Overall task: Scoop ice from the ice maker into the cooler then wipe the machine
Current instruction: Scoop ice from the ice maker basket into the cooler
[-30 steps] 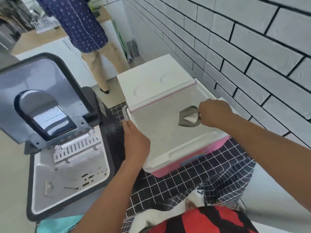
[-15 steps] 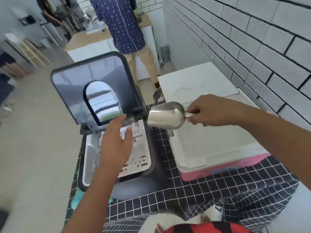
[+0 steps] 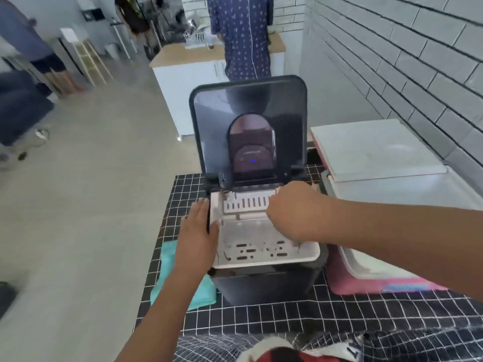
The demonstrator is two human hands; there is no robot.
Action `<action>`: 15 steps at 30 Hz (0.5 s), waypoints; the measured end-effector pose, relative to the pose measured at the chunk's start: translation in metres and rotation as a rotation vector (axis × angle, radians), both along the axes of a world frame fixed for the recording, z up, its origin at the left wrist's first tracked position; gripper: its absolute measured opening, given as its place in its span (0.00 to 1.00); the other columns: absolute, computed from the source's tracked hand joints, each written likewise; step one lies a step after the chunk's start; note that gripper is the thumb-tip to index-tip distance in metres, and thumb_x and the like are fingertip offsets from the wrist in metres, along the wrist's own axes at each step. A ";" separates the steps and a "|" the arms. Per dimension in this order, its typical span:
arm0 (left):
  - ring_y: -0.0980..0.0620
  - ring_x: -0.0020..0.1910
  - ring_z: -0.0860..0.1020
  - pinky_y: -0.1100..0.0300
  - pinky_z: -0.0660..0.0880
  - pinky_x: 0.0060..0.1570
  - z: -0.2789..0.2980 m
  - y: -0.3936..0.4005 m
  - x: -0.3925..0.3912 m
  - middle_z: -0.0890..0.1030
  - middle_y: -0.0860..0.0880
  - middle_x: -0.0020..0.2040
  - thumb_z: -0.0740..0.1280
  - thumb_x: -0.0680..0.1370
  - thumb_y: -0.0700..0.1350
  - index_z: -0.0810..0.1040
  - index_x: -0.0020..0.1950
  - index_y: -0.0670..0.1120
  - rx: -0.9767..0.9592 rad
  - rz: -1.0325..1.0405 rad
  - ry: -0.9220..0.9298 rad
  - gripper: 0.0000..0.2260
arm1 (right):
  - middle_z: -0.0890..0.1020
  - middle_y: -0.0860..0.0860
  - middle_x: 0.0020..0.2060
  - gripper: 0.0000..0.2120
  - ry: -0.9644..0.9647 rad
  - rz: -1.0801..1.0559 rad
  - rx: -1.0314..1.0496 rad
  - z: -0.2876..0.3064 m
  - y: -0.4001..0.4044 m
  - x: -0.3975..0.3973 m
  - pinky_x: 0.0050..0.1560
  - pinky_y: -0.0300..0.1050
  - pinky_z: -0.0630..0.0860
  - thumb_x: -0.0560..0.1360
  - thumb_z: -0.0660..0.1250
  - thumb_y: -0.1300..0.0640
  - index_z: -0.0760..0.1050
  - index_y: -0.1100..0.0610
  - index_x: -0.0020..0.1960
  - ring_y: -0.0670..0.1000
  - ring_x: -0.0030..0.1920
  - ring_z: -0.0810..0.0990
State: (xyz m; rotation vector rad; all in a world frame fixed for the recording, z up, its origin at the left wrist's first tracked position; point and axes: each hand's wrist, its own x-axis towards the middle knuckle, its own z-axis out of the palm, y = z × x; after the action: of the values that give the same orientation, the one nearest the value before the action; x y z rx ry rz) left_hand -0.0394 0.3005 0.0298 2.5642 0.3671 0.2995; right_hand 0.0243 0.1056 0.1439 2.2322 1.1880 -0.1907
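Presently I see my left hand flat, fingers straight together, on the ice maker rim's left edge; my right hand reaches inside, fingers curled, grip undeterminable.

Single view, head-worn wide-angle camera; looks forward and steeply down from above the person's own forearms, close over the ice maker, which sits centre frame with its lid raised toward the lens; cooler at right edge; checked tablecloth fills the lower frame; brick wall bends along the upper right from lens distortion; floor and a distant counter recede at upper left; no second view to overlap with.
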 end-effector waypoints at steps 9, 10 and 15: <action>0.56 0.77 0.54 0.53 0.55 0.76 -0.008 0.009 0.000 0.58 0.54 0.79 0.58 0.82 0.48 0.58 0.79 0.49 -0.133 -0.037 -0.045 0.25 | 0.79 0.48 0.42 0.09 0.040 -0.213 -0.320 -0.060 0.071 -0.005 0.43 0.40 0.76 0.72 0.61 0.66 0.77 0.54 0.43 0.50 0.45 0.79; 0.56 0.77 0.54 0.54 0.55 0.76 -0.009 0.009 -0.001 0.57 0.54 0.79 0.58 0.83 0.48 0.58 0.79 0.49 -0.138 -0.038 -0.045 0.25 | 0.80 0.48 0.45 0.10 0.045 -0.224 -0.336 -0.061 0.073 -0.006 0.43 0.40 0.75 0.72 0.62 0.65 0.78 0.54 0.47 0.50 0.47 0.80; 0.59 0.77 0.52 0.62 0.47 0.75 -0.011 0.012 -0.003 0.56 0.56 0.79 0.57 0.83 0.49 0.57 0.79 0.50 -0.184 -0.046 -0.063 0.24 | 0.74 0.49 0.35 0.07 0.033 -0.257 -0.377 -0.051 0.072 0.001 0.39 0.40 0.74 0.74 0.61 0.65 0.75 0.56 0.43 0.48 0.36 0.74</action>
State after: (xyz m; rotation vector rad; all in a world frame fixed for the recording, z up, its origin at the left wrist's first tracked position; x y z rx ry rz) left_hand -0.0424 0.3124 0.0185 2.3733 0.2971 0.3141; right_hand 0.0250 0.1781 0.0930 2.0406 0.7984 -0.5117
